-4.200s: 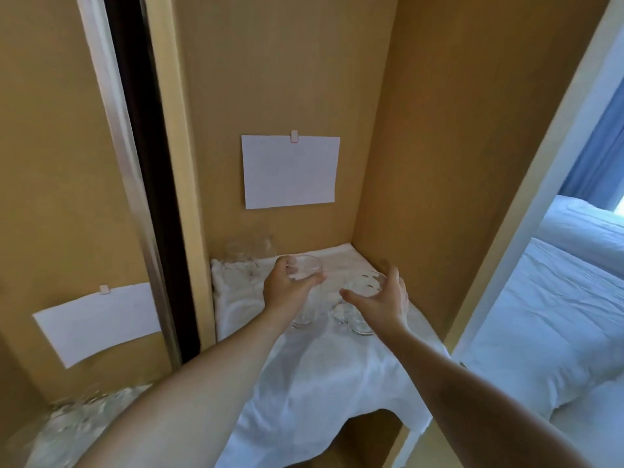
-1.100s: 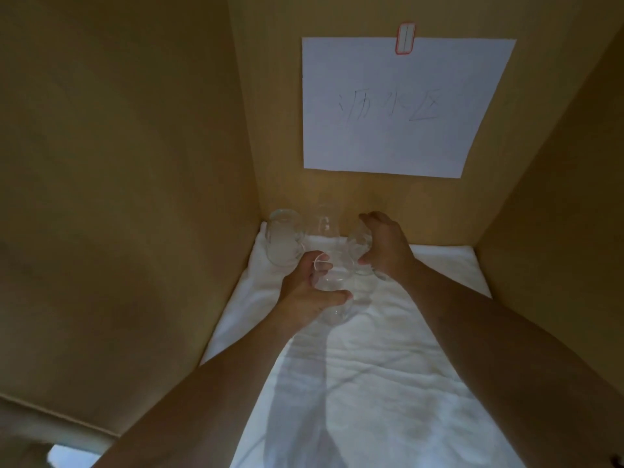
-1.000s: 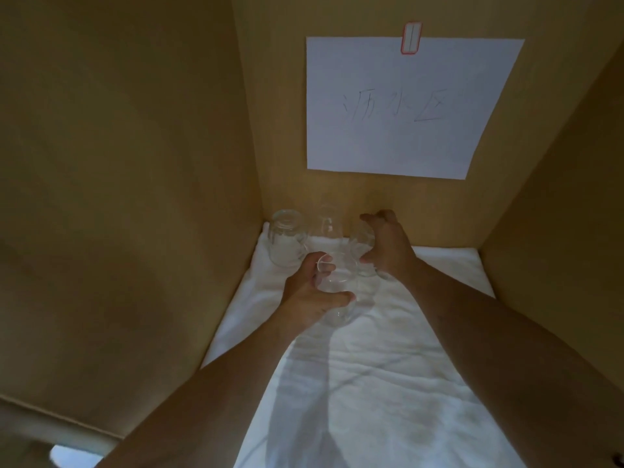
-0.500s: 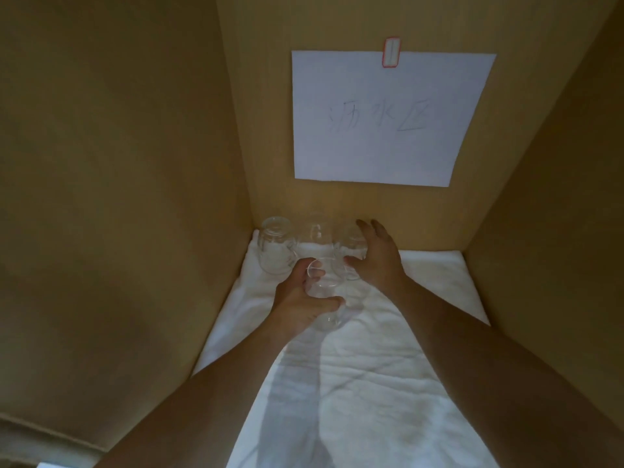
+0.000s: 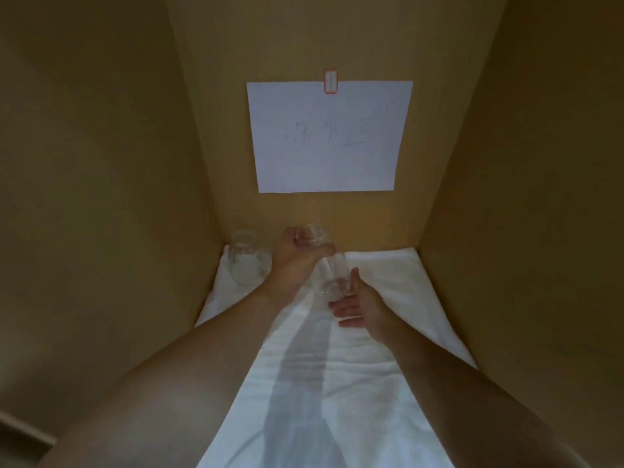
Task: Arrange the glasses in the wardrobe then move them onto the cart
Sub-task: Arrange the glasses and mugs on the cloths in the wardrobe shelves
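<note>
Wooden wardrobe walls [image 5: 101, 197] are enclosing a rumpled white cloth [image 5: 337, 383]. My left hand [image 5: 297, 261], lifted since half a second ago, is gripping a clear round glass [image 5: 314, 239]; my right hand [image 5: 363, 307] has drawn back, fingers [image 5: 341, 304] spread beside a second clear glass [image 5: 332, 275]. A third clear glass [image 5: 246, 258] is standing in the corner.

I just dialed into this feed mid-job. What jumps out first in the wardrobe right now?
The left hand grips a clear glass near the back wall, while the open right hand sits beside a second glass just in front. A third glass stands in the back left corner on the white cloth, under a clipped paper sign.
</note>
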